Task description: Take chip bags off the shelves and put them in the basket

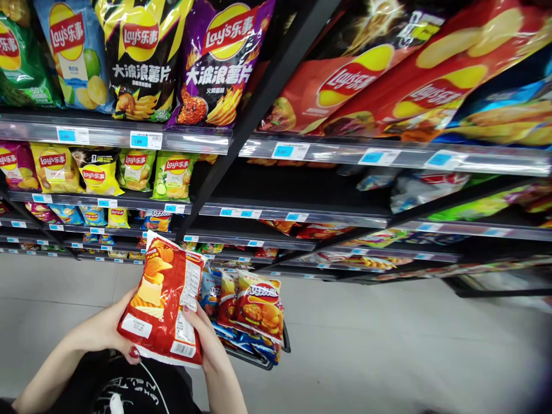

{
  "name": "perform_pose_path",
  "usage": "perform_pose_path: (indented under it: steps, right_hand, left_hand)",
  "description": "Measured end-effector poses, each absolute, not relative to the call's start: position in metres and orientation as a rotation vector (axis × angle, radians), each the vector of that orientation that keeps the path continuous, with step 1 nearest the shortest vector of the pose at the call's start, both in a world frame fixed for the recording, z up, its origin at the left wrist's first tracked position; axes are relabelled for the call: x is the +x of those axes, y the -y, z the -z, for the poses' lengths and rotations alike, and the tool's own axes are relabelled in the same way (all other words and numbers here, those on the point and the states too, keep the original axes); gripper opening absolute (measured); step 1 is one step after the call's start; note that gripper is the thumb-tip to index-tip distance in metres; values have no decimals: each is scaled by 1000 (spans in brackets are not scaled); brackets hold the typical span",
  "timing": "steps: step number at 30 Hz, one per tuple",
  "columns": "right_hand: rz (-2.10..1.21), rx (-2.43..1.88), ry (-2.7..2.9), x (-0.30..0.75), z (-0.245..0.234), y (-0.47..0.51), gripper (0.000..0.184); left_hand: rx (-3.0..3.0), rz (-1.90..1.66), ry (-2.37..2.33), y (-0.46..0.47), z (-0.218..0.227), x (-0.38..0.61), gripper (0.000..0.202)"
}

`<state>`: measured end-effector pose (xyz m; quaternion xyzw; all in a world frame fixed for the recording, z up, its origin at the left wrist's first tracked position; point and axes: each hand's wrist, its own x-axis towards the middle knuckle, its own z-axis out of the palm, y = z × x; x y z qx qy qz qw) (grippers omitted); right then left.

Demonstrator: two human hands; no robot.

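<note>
Black shelving (293, 187) is spanning the upper view, its tiers carrying chip bags (218, 57) close to their front edges. Grey tiled floor (366, 345) is stretching out from below the lowest edge. A black-rimmed basket (254, 361) is holding packaged snacks (261, 305). Nearer the wearer, the left hand (103, 328) and right hand (207, 336) are gripping a red snack bag (164, 322) by opposite sides, before the lower shelf edges. Price tags (146, 141) are lining those fronts.

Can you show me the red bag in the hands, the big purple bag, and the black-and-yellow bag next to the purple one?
Red bag (167, 303): head view, middle of the side facing up.
Purple bag (221, 70): head view, middle of its front.
Black-and-yellow bag (141, 70): head view, middle of its front.
</note>
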<state>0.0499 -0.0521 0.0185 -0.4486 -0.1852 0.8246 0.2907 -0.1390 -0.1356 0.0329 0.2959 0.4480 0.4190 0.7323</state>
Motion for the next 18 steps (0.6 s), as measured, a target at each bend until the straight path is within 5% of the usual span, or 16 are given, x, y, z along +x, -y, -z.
perform_pose_path:
  steps: [18]
  right_hand:
    - [-2167,-1212,462,53,-11,56,63]
  left_hand:
    - [673,-907,-984,136,-32,-136,125]
